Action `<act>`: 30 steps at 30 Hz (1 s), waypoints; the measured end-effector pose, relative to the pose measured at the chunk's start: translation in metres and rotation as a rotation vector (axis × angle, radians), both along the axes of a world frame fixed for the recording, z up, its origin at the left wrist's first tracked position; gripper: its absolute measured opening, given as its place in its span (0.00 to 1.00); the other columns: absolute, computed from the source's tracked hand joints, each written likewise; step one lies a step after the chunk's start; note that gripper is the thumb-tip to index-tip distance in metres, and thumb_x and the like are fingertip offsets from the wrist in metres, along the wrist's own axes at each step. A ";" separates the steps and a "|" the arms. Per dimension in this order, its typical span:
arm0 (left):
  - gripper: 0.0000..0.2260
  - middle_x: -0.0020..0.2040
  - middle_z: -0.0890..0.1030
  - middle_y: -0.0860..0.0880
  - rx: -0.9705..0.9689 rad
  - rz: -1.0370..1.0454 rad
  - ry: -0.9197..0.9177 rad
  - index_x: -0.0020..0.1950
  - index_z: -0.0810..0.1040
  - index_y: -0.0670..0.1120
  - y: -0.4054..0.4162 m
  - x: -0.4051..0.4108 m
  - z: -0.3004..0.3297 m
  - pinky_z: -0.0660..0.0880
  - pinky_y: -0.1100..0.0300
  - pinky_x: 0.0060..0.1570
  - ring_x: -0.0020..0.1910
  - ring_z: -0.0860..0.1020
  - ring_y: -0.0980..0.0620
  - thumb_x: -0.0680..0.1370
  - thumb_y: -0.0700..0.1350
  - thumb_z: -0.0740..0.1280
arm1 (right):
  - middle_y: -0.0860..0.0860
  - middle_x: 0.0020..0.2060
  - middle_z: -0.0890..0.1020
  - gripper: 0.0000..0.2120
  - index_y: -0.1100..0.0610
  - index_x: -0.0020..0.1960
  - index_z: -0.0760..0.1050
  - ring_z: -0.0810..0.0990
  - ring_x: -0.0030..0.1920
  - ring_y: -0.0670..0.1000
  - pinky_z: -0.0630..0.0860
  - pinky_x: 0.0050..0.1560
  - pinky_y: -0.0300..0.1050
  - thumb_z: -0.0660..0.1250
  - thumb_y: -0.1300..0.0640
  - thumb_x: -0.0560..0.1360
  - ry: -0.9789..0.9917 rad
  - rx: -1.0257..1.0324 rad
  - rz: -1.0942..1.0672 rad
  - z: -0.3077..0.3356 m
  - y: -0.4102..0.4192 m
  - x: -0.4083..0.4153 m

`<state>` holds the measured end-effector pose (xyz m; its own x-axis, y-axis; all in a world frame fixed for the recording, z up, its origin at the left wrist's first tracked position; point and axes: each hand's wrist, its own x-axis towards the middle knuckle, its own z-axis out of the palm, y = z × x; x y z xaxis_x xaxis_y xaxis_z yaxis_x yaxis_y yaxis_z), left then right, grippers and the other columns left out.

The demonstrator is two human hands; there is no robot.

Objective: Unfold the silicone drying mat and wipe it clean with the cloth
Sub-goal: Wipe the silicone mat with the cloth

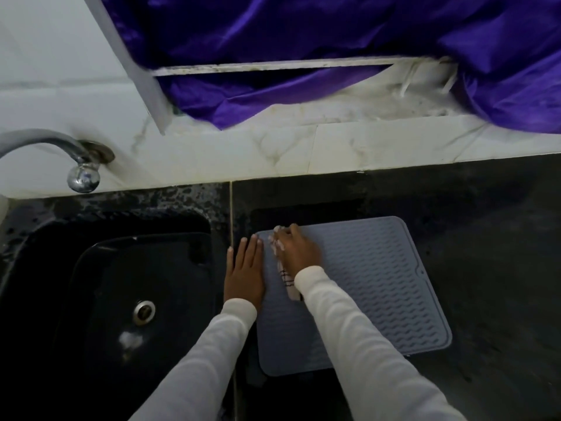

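A grey silicone drying mat (pixel 364 287) lies unfolded and flat on the dark stone bench (pixel 491 253), its ribbed wave pattern facing up, as a person in long white sleeves (pixel 349 329) works over it. The right hand (pixel 299 252) presses down near the mat's far left corner, its fingers (pixel 288 232) curled round a bunched white cloth (pixel 287 278) with dark stripes; the cloth trails back from under the palm toward the wrist and lies on the mat. Just beside that hand, on its left, the left hand (pixel 244 270) rests palm down with fingers straight and together, released and grasping nothing, set along the mat's left edge where it meets the bench. The two hands sit close but apart, a narrow strip of mat showing between them. Left of the flat hand, past a pale seam in the bench, a black sink (pixel 100 268) drops away, its metal drain (pixel 144 311) showing in the basin. A chrome tap (pixel 60 153) juts from the white tiled wall (pixel 273 150) beyond the sink. Well beyond the fingertips, above the tiles, purple fabric (pixel 334 41) hangs over a stained white window ledge (pixel 379 101).
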<state>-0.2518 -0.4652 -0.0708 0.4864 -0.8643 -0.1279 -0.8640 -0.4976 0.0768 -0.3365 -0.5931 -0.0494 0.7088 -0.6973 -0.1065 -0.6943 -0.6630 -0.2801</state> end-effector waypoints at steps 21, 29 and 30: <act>0.28 0.80 0.47 0.52 -0.092 0.089 0.033 0.80 0.47 0.48 -0.002 -0.007 0.002 0.34 0.47 0.75 0.79 0.44 0.49 0.82 0.41 0.53 | 0.58 0.53 0.75 0.13 0.53 0.62 0.72 0.78 0.46 0.61 0.75 0.44 0.50 0.61 0.54 0.78 -0.132 -0.121 -0.393 0.052 -0.079 -0.134; 0.26 0.80 0.53 0.48 -0.113 0.011 0.126 0.80 0.53 0.45 0.000 -0.019 0.017 0.36 0.54 0.75 0.79 0.49 0.51 0.83 0.46 0.54 | 0.58 0.64 0.69 0.20 0.52 0.72 0.63 0.79 0.49 0.62 0.76 0.45 0.53 0.57 0.55 0.81 -0.040 0.089 -0.008 0.025 0.068 -0.064; 0.26 0.79 0.55 0.47 -0.117 -0.034 0.124 0.79 0.56 0.44 0.000 -0.028 0.017 0.36 0.53 0.75 0.79 0.51 0.50 0.81 0.48 0.53 | 0.58 0.64 0.69 0.19 0.52 0.72 0.63 0.78 0.49 0.63 0.75 0.45 0.54 0.55 0.55 0.81 -0.057 0.114 -0.062 0.025 0.065 -0.068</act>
<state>-0.2803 -0.4652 -0.0542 0.4434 -0.8925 -0.0826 -0.8604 -0.4496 0.2401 -0.4042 -0.5283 -0.0248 0.6715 -0.7260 -0.1485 -0.7141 -0.5805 -0.3912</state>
